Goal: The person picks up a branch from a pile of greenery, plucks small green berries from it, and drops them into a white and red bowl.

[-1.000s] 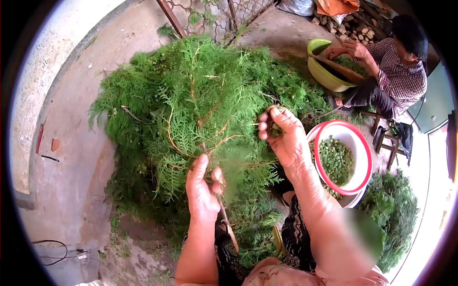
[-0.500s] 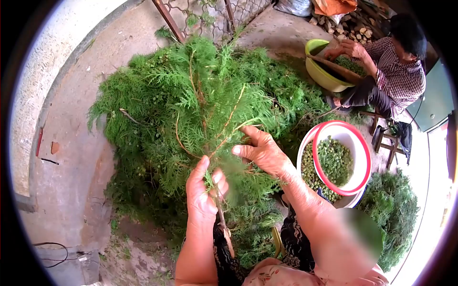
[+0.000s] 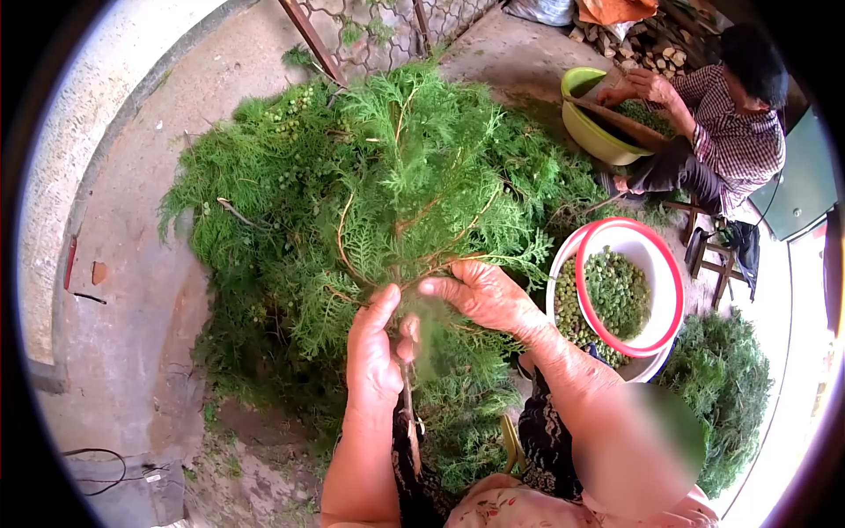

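Note:
A leafy green branch stands in front of me, its brown stem running down between my forearms. My left hand is wrapped round the stem near its lower forks. Close by on the right, my right hand has its thumb and forefinger closed on a thin side twig of the same branch. Its other fingers are curled and partly hidden. Behind and under the branch lies a large heap of green cuttings, with small round green cones at its top left.
At the right, a white tub and a red-rimmed basin hold green cones. Behind them a seated person works over a yellow-green tub. More cuttings lie at the lower right; firewood is stacked behind.
The branch has tilted to the right and its leaves have spread. My right hand has moved slightly down and right, its thumb and forefinger now closer together. My left hand stays on the stem.

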The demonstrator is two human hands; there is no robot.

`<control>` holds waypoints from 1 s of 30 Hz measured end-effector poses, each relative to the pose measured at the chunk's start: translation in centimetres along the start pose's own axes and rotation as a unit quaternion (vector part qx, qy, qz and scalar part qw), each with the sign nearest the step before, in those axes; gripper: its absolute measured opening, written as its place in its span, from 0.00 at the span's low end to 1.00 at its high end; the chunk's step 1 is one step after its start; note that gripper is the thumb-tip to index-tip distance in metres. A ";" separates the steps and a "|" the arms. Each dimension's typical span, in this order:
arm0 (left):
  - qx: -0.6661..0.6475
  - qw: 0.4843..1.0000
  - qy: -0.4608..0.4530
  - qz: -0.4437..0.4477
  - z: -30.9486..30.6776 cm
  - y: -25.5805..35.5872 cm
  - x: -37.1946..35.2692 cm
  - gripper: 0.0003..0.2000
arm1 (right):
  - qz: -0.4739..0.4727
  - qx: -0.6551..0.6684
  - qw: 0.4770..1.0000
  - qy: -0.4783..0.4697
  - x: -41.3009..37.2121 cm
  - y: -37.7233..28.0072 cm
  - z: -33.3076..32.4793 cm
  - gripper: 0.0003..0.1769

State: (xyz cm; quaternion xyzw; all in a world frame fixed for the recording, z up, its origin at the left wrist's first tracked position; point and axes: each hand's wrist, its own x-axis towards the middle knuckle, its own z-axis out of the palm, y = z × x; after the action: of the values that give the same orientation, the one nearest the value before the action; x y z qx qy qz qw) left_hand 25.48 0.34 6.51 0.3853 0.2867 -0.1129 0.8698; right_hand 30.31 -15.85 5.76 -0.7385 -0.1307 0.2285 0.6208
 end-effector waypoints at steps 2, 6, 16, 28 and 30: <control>0.031 0.999 0.023 0.036 0.6 0.0 -0.5 0.12 | 0.004 -0.051 0.999 0.009 -0.8 -1.8 -0.1 0.18; 0.073 0.993 0.047 0.082 1.3 -0.6 -0.8 0.11 | 0.123 -0.010 0.992 -0.039 -1.2 -1.5 -1.3 0.25; 0.055 0.982 0.109 0.146 -0.7 1.3 0.8 0.10 | 0.112 -0.042 0.947 0.299 -4.1 3.0 -10.8 0.10; 0.061 0.985 0.126 0.101 2.5 -0.6 0.3 0.12 | 0.249 -0.265 0.767 0.529 -11.7 17.1 -23.0 0.14; 0.075 0.985 0.119 0.105 3.0 -1.2 0.1 0.14 | 0.207 -0.248 0.748 0.580 -11.8 19.0 -24.0 0.14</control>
State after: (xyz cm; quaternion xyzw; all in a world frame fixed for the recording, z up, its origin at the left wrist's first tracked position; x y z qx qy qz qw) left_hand 26.31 -2.70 7.28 0.4882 0.3369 0.0041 0.8051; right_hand 30.44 -45.72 -7.72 -0.8656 0.3584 -0.1617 0.3100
